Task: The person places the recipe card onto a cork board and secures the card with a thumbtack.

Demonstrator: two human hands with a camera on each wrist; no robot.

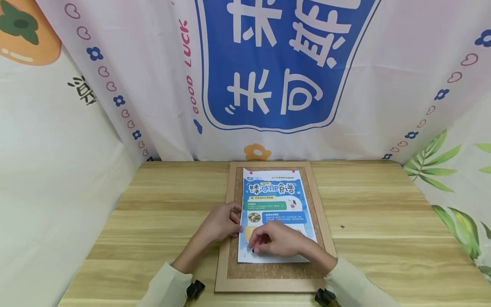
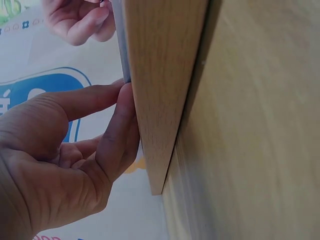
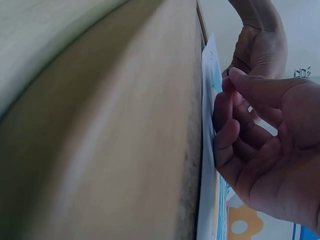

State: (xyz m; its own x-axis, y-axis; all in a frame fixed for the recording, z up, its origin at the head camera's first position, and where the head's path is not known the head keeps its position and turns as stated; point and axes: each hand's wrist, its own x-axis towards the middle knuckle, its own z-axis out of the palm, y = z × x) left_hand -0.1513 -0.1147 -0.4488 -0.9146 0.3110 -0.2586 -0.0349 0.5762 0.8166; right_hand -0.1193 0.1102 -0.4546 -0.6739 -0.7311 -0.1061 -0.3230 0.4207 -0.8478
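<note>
A printed poster sheet lies on a wood-framed cork board; red push pins mark its top corners. My left hand holds the sheet's left edge, thumb tip at the paper and fingers bent. In the left wrist view, the left hand has its fingertips together at that edge, beside the wooden frame. Over the sheet's lower part, my right hand pinches a small black push pin. The right wrist view shows this pin between thumb and forefinger, mostly hidden.
The board lies on a wood-grain table. Behind it hangs a white cloth with a blue printed sign. A small dark speck shows on the table right of the board. Black wrist straps sit at the cuffs.
</note>
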